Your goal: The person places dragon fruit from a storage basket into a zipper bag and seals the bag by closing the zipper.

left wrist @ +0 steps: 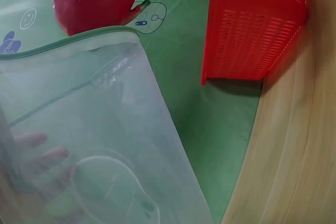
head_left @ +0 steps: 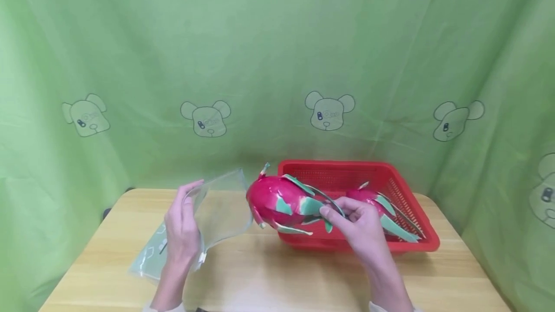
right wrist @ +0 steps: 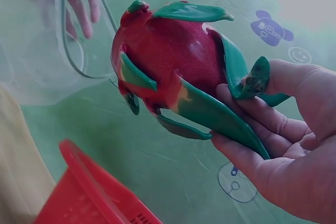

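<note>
Green cloth (head_left: pixel 269 52) with bear faces on it hangs all round a wooden worktop (head_left: pixel 303 278). A red basket (head_left: pixel 338 173) sits behind the right grip (head_left: pixel 360 223). One dragon fruit (head_left: pixel 368 195) lies in that basket, just to the right of the right grip, which hides some of it. A flat, pale green piece (head_left: pixel 151 254) is on the left grip's (head_left: pixel 184 230) left side, lower down; I cannot tell if it is part of the clear bag (head_left: pixel 225 206).

Both arms reach out from the near side, with white cuffs. The left grip has the bag at its fingers, and the bag's big mouth faces the right grip. Those fingers look long and a bit apart, but I cannot tell if they pinch the plastic.

The right grip is narrow, pinching the other dragon fruit (head_left: pixel 275 196) by its green leaves (right wrist: pixel 215 114). The fat red part sticks out to the left of the right grip, up off the worktop. Its round end is just beside the bag's mouth; I cannot tell if they touch.
</note>
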Demonstrator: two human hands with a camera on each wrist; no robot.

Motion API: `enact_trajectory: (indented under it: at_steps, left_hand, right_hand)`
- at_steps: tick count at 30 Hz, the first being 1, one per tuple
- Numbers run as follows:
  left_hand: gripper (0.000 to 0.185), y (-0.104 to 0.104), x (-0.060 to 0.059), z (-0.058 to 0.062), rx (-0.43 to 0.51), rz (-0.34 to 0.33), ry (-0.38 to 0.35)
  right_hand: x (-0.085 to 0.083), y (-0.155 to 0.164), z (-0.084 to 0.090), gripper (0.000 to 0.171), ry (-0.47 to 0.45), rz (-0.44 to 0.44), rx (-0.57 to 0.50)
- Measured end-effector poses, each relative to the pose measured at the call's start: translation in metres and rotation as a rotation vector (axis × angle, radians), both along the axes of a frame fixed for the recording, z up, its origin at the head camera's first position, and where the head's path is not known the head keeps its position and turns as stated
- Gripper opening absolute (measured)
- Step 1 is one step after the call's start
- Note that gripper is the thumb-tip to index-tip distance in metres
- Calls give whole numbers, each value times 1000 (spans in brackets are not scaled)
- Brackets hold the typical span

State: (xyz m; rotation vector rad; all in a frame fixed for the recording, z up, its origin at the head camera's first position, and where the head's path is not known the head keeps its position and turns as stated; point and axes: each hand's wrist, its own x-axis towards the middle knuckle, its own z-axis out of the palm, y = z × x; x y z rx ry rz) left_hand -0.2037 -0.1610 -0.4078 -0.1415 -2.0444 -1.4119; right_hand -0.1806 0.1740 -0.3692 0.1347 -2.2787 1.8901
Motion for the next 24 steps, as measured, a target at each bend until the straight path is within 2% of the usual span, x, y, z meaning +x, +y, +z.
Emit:
enact_trajectory:
  at_steps: [11, 16, 24]
  left_hand:
    - [42, 3, 2, 1, -22, -20, -1]
    - [41, 5, 3, -1, -36, -23, -18]
    - [41, 9, 3, 0, -68, -30, -12]
  right_hand:
    - [0, -16, -6, 17, 15, 88, -23]
    - [0, -20, -7, 15, 14, 98, -24]
    - [2, -29, -6, 17, -41, 103, -21]
